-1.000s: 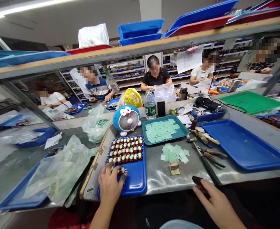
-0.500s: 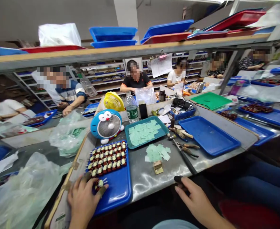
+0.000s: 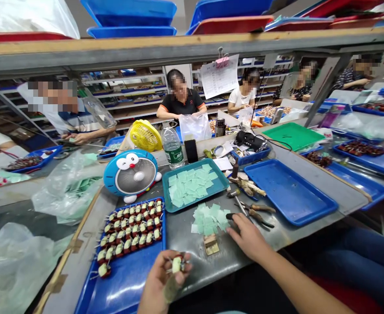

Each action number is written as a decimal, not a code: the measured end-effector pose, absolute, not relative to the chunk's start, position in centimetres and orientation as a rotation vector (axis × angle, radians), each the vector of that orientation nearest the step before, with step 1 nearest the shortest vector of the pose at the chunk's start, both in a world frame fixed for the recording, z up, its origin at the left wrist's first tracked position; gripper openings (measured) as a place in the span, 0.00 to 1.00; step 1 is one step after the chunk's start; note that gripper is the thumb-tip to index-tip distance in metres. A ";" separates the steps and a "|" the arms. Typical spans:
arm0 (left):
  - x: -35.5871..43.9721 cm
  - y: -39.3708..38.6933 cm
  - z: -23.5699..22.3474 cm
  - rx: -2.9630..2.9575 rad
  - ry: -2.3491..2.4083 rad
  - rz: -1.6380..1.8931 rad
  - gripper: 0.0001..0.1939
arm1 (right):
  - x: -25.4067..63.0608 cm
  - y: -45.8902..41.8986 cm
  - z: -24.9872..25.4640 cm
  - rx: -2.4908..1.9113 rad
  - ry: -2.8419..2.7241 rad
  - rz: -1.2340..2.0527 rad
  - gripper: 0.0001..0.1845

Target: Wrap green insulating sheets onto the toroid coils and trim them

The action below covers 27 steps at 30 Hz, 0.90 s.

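Observation:
My left hand [image 3: 161, 281] holds a small wire-wound component [image 3: 177, 264] between thumb and fingers, just past the right edge of a blue plastic tray [image 3: 123, 288]. Rows of similar components with red and cream bodies [image 3: 131, 229] lie on that tray. My right hand [image 3: 249, 235] rests on the metal bench with a dark cover on one fingertip, close to a loose pile of pale green paper squares [image 3: 208, 220]. A steel tool shaft [image 3: 240, 206] runs out from under its fingers, and a pair of brown-handled pliers [image 3: 259, 213] lies just beyond.
A teal tray of green squares [image 3: 192, 205], a fan with a cartoon face [image 3: 131, 172], a water bottle [image 3: 172, 148] and a plastic bag [image 3: 67, 187] stand on the bench. A blue tray [image 3: 290, 192] lies right. Several co-workers [image 3: 180, 98] sit beyond a shelf beam [image 3: 178, 48].
My left hand has lifted the component off the tray and turned it up toward me. My right hand has moved forward onto the bench. The view has swung downward.

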State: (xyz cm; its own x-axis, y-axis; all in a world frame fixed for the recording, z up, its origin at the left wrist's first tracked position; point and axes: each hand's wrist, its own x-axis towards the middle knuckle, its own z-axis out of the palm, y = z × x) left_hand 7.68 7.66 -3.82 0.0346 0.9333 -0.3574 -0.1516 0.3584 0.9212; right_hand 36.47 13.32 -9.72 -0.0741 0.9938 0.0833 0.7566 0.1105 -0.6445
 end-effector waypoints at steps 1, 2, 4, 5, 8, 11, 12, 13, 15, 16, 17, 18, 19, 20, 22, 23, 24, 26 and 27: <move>8.6 7.6 -4.4 0.817 1.205 0.975 0.31 | 36.7 14.0 -9.9 -1.690 -1.922 0.618 0.10; 9.3 7.7 -4.9 0.806 1.179 0.963 0.30 | 36.7 14.6 -9.9 -1.679 -1.958 0.624 0.10; 10.1 7.8 -5.8 0.784 1.161 0.965 0.28 | 36.4 15.5 -9.8 -1.662 -2.001 0.620 0.11; 10.3 7.9 -6.1 0.770 1.164 0.972 0.27 | 36.2 15.6 -9.6 -1.656 -2.006 0.612 0.10; 10.2 8.1 -6.5 0.718 1.157 0.972 0.27 | 35.5 14.6 -8.9 -1.608 -2.003 0.624 0.10; 10.1 8.1 -6.6 0.613 1.099 0.944 0.30 | 34.5 12.7 -8.9 -1.477 -2.052 0.686 0.11; 10.3 8.1 -6.6 0.564 1.081 0.940 0.30 | 33.9 12.2 -9.1 -1.443 -2.067 0.693 0.11; 10.4 8.2 -6.6 0.512 1.071 0.942 0.29 | 33.3 11.7 -9.4 -1.425 -2.073 0.687 0.11; 10.7 8.4 -6.6 0.424 1.070 0.963 0.29 | 31.8 11.3 -10.0 -1.434 -2.063 0.644 0.06; 10.8 8.5 -6.6 0.391 1.076 0.976 0.30 | 31.1 11.2 -10.1 -1.439 -2.061 0.619 0.05; 10.7 8.5 -6.6 0.367 1.082 0.987 0.31 | 30.6 11.2 -10.1 -1.437 -2.065 0.596 0.06; 10.6 8.6 -6.6 0.349 1.088 0.996 0.31 | 30.4 11.2 -10.1 -1.427 -2.075 0.574 0.06; 10.4 8.7 -6.6 0.336 1.093 1.002 0.32 | 30.5 11.3 -9.9 -1.415 -2.087 0.551 0.04; 10.2 8.7 -6.6 0.325 1.098 1.005 0.32 | 31.0 11.3 -9.7 -1.410 -2.093 0.524 0.03; 9.7 8.7 -6.5 0.312 1.098 1.005 0.32 | 33.5 11.4 -9.3 -1.453 -2.069 0.449 0.08; 9.5 8.6 -6.4 0.312 1.088 1.003 0.32 | 35.3 11.6 -9.3 -1.502 -2.038 0.398 0.12; 9.4 8.6 -6.2 0.315 1.074 1.001 0.32 | 37.4 11.8 -9.4 -1.573 -1.992 0.339 0.15; 9.3 8.5 -6.0 0.335 1.039 0.993 0.31 | 41.7 12.6 -10.0 -1.731 -1.887 0.195 0.16; 9.3 8.6 -6.0 0.346 1.023 0.989 0.31 | 43.6 13.2 -10.5 -1.791 -1.869 0.138 0.17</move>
State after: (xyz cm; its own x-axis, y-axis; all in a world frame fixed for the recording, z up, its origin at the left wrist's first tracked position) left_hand 9.34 8.56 -6.00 0.1561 0.8190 -0.5521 -0.5234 0.5426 0.6569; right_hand 43.62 13.19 -10.52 0.0317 0.9508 0.3081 0.8953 0.1101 -0.4317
